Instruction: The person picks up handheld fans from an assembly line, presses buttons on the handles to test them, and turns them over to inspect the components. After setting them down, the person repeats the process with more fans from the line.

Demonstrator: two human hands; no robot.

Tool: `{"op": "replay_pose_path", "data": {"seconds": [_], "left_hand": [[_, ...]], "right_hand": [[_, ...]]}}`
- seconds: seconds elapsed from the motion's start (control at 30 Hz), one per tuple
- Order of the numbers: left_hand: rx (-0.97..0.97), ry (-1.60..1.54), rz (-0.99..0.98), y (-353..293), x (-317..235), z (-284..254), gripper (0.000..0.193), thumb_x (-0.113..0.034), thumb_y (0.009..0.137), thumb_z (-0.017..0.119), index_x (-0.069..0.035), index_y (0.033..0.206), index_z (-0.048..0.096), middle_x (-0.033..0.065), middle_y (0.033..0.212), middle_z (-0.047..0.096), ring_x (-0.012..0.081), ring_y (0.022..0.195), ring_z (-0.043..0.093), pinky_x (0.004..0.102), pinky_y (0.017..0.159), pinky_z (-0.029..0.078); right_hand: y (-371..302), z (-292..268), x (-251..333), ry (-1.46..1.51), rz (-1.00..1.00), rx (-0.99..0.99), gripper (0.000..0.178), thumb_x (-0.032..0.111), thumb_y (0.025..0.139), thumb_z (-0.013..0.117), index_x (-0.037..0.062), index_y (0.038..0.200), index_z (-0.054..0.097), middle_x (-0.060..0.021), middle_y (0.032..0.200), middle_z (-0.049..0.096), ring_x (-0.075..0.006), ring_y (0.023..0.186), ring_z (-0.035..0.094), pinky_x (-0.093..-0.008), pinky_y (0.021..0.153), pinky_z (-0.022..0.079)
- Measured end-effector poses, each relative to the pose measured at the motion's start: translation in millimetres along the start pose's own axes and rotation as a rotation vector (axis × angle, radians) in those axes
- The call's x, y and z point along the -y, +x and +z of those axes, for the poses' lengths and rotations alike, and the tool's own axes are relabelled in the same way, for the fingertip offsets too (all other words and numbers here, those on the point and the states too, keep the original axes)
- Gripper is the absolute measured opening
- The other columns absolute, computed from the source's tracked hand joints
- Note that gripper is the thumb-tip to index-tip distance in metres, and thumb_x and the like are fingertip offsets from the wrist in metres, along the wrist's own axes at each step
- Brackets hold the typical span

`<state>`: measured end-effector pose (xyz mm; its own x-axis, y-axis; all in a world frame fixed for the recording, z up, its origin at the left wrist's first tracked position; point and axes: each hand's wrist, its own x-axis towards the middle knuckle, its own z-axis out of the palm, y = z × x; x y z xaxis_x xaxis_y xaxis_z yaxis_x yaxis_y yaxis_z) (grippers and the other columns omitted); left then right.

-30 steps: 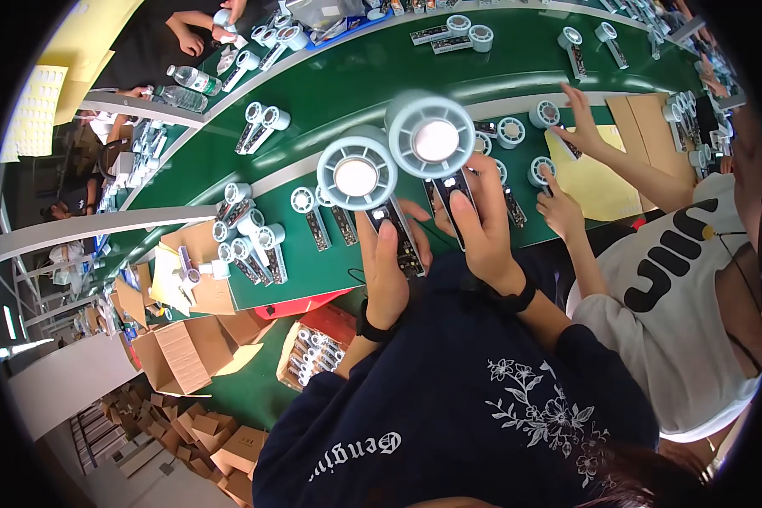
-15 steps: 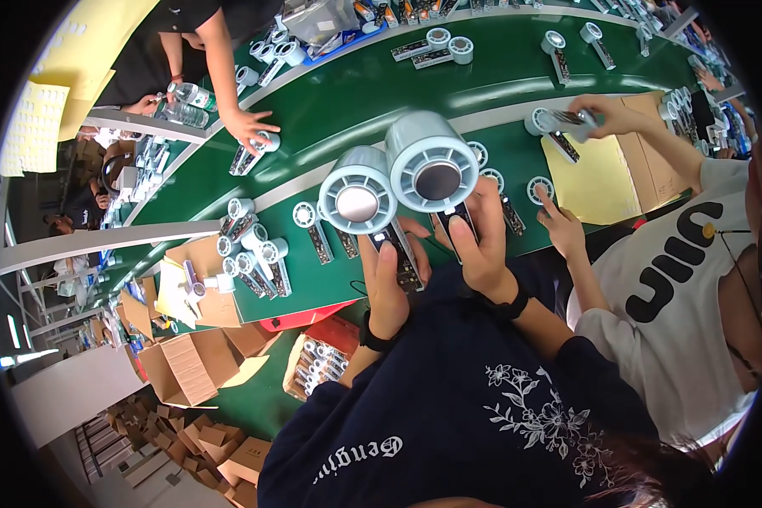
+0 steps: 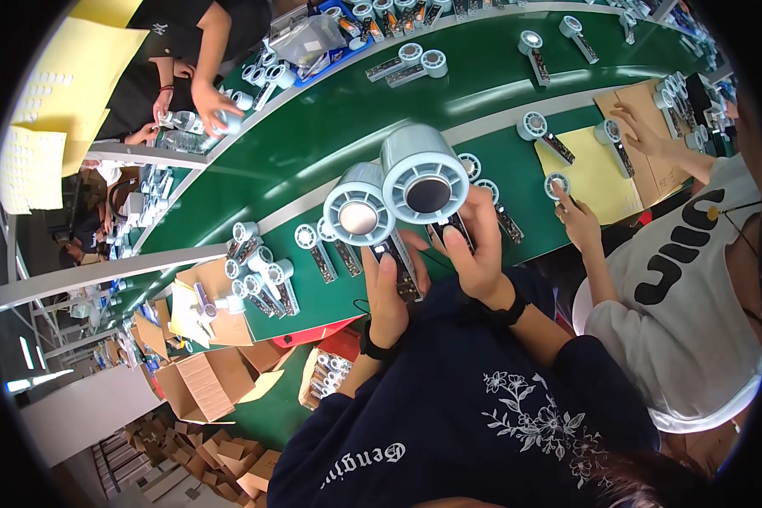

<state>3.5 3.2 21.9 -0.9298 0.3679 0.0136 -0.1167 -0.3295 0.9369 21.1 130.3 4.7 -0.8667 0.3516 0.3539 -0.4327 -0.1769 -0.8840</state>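
Note:
My left hand [image 3: 389, 292] grips the open handle of a pale blue handheld fan [image 3: 334, 222], whose circuit board faces up. In my right hand [image 3: 485, 254] is a second handheld fan [image 3: 426, 146], thumb on its handle just below the head. Both fans are raised over the bench with their round grilles facing me, and the two heads are side by side, seeming to touch. More fans stand behind them, including a fan [image 3: 306, 237] left of my left hand and a fan [image 3: 501, 207] right of my right hand.
A cluster of fans [image 3: 262, 279] sits at the bench's left. Cardboard boxes [image 3: 199, 385] lie below it. Rightward, a co-worker's hand [image 3: 580, 224] touches a fan [image 3: 556, 184] beside a yellow sheet [image 3: 588, 173]. Across the green belt [image 3: 313, 127], another person's hand [image 3: 207, 102] holds a pale blue fan.
My hands still hold both fans; the view has shifted slightly. The right co-worker's far hand has let go of a fan, now lying on the sheet. The person across has lifted a fan off the belt.

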Motion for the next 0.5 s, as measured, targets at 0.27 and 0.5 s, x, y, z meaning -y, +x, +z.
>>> {"op": "replay_pose_path", "data": {"seconds": [0.27,0.5], "left_hand": [[0.093,-0.013,-0.099,27.1,13.8,19.2,0.044,-0.041,0.094,0.039,0.001,0.108,0.036,0.0120,0.092,0.052,0.0111,0.047,0.045,0.0229,0.035,0.036],[0.160,-0.081,-0.319,72.7,47.3,28.6,0.035,-0.034,0.098,0.035,-0.003,0.115,0.033,0.0119,0.096,0.053,0.0112,0.051,0.047,0.0222,0.040,0.039]], "right_hand": [[14.8,-23.4,0.6,-0.056,0.015,-0.108,0.039,0.004,0.088,0.050,-0.0058,0.124,0.037,-0.0138,0.100,0.061,-0.0132,0.090,0.057,-0.0270,0.080,0.044],[30.4,-60.5,-28.3,0.070,0.263,-0.235,0.035,0.013,0.092,0.049,-0.0004,0.123,0.038,-0.0091,0.090,0.061,-0.0100,0.074,0.057,-0.0205,0.061,0.042]]}}
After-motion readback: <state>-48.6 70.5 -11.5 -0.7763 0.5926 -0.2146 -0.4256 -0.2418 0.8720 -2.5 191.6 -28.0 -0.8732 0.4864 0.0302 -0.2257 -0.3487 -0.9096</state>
